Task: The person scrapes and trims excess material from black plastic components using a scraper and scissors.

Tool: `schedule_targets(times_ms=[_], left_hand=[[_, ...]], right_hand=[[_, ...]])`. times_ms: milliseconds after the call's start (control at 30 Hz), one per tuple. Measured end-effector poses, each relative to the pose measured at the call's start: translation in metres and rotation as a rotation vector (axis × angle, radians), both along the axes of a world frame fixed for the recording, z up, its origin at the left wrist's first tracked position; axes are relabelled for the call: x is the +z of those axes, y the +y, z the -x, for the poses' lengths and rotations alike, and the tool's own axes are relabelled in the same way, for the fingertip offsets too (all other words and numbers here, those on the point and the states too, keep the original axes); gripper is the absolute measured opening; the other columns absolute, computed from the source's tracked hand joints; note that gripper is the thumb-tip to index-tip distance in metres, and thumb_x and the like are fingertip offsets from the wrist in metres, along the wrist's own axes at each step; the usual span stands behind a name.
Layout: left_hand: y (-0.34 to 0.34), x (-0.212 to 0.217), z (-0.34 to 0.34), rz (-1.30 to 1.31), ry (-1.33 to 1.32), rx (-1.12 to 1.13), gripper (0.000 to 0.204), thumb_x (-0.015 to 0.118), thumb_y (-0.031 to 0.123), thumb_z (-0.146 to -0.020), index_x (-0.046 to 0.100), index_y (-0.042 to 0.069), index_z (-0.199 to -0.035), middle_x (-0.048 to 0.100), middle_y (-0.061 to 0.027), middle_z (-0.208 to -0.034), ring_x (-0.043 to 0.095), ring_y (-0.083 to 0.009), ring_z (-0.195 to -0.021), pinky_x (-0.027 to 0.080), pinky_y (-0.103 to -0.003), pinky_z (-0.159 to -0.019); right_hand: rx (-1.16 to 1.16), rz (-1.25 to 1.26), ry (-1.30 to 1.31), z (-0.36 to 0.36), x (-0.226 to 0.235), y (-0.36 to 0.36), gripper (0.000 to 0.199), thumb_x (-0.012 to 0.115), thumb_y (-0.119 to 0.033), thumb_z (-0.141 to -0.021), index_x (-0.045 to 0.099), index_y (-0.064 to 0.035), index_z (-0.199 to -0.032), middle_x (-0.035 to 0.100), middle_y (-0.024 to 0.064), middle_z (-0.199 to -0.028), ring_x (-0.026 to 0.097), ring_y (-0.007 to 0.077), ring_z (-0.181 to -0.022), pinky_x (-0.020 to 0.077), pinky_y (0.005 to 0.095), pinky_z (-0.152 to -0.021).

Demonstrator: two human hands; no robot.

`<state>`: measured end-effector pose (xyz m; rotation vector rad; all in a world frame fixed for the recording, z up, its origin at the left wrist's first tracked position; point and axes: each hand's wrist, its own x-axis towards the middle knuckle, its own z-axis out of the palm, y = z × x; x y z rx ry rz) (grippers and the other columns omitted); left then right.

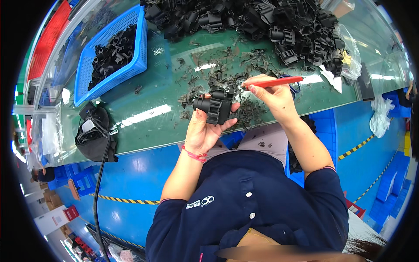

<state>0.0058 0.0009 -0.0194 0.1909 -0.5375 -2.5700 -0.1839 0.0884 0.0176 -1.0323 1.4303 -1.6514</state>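
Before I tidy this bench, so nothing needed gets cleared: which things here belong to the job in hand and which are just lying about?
Likely in use:
black plastic part, in the left hand
red tool, in the right hand
heaped black parts
blue basket with black pieces

Probably just lying about:
small dark scraps
white scrap
clear plastic bag
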Motion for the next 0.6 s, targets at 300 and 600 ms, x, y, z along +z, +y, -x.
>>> schedule_targets(times_ms=[300,600], left_hand=[[0.0017,-0.0002,-0.0002,0.057,-0.045,0.004,0.039,0.058,0.034,-0.085,0.046,0.018,-0.119,0.045,-0.0154,-0.127,0.046,-0.0410,-0.117,0.052,-0.046,-0.086],[0.0045,-0.0007,0.0000,0.112,-0.113,0.020,0.037,0.057,0.032,-0.086,0.044,0.016,-0.116,0.048,-0.0151,-0.124,0.049,-0.0398,-0.114,0.053,-0.044,-0.084]], right_hand=[[0.115,0.134,-0.012,-0.0043,-0.0022,-0.0038,0.014,0.063,-0.007,-0.081,0.066,-0.0008,-0.093,0.064,0.0128,-0.098,0.057,0.0239,-0.101,0.0432,0.0361,-0.089],[-0.016,0.241,1.236,-0.0044,0.0047,-0.0020,0.019,0.062,-0.004,-0.074,0.063,-0.0107,-0.092,0.065,0.0027,-0.089,0.062,0.0159,-0.091,0.0281,0.0513,-0.101]])
